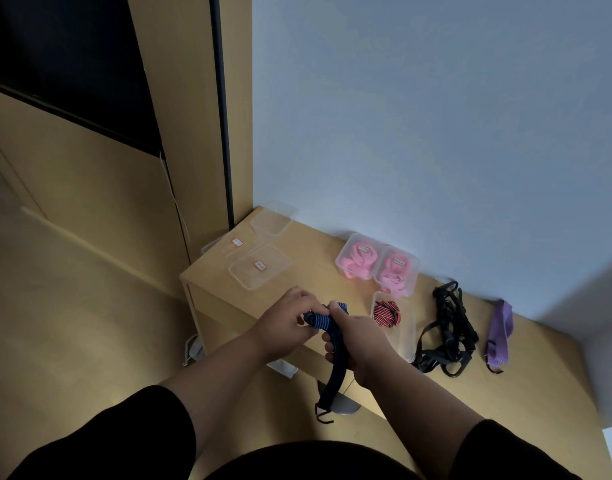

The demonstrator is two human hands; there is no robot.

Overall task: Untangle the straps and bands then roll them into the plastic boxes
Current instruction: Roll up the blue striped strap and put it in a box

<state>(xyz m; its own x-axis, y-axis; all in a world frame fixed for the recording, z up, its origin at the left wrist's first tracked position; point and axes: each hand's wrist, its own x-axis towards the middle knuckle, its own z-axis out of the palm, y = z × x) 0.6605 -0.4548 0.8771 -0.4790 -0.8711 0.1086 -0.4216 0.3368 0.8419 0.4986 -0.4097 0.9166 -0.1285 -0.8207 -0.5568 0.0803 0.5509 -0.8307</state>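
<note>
I wore a black top with short sleeves, the left sleeve (117, 434) ending around my elbow and the right sleeve (512, 452) cut about the same, both loose and plain, with no print or logo that I could see. My forearms were bare from there down. My left hand (287, 323) and right hand (360, 341) were bare too, and the dim light hid finer detail. Dark fabric covered my torso (308, 462) below.
</note>
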